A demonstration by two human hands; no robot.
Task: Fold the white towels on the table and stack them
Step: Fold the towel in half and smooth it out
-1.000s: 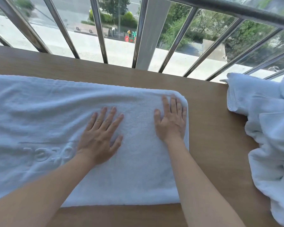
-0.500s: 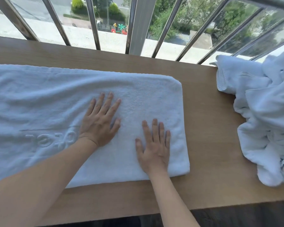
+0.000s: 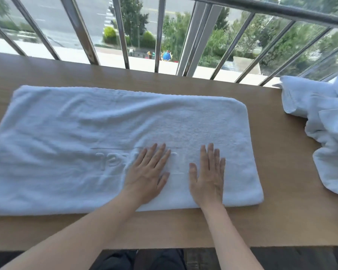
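A white towel point(image 3: 90, 133), folded into a long rectangle with embossed lettering, lies flat on the wooden table point(image 3: 281, 221). My left hand point(image 3: 147, 175) rests palm down on its near right part, fingers spread, covering some of the lettering. My right hand point(image 3: 208, 176) lies flat beside it, closer to the towel's right end. Neither hand grips anything. A crumpled heap of white towels point(image 3: 326, 129) sits at the table's right end, apart from both hands.
A metal railing point(image 3: 191, 39) with slanted bars runs along the table's far edge, with street and trees beyond. The table's front edge is near my body, and dark trousers point(image 3: 141, 260) show below it.
Both hands have slid toward the near edge of the towel, still flat on it. The view has pulled back, so the towel's left end now shows.
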